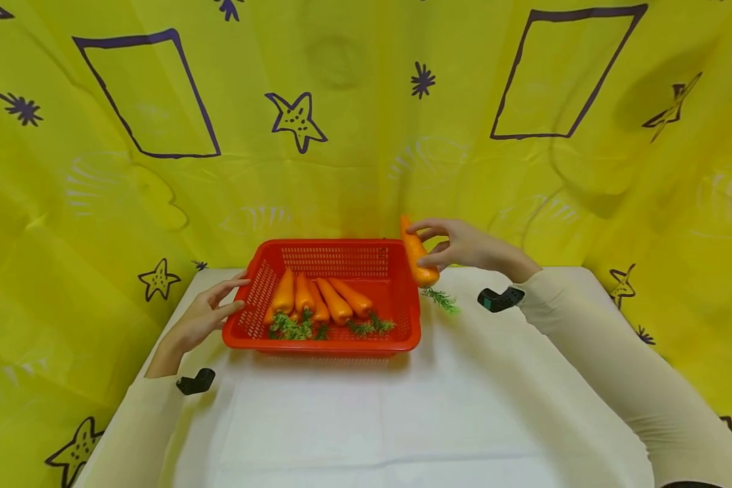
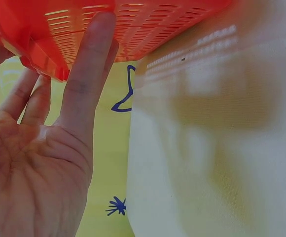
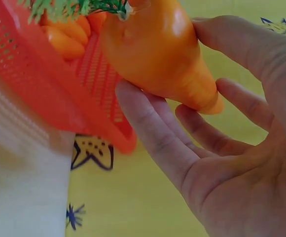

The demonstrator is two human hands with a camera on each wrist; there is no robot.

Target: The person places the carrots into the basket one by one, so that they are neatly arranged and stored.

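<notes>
My right hand (image 1: 466,245) holds an orange toy carrot (image 1: 416,254) between thumb and fingers, above the right edge of a red plastic basket (image 1: 323,344). The carrot's thin tip points up and away, and its green leaves (image 1: 441,299) hang at the lower end. In the right wrist view the thick end of the carrot (image 3: 155,54) is close, with the fingertips along its side. At the basket's left side, my left hand (image 1: 198,322) rests its extended fingers on the rim and wall. Several more carrots (image 1: 338,305) lie inside the basket, mostly toward its left, leaves facing me.
The basket stands toward the back of a table with a white cover (image 1: 341,413). Behind and on both sides hangs a yellow curtain (image 1: 366,135) with dark star and frame drawings. A black wrist device (image 1: 501,299) sits on the right sleeve, another (image 1: 196,382) on the left.
</notes>
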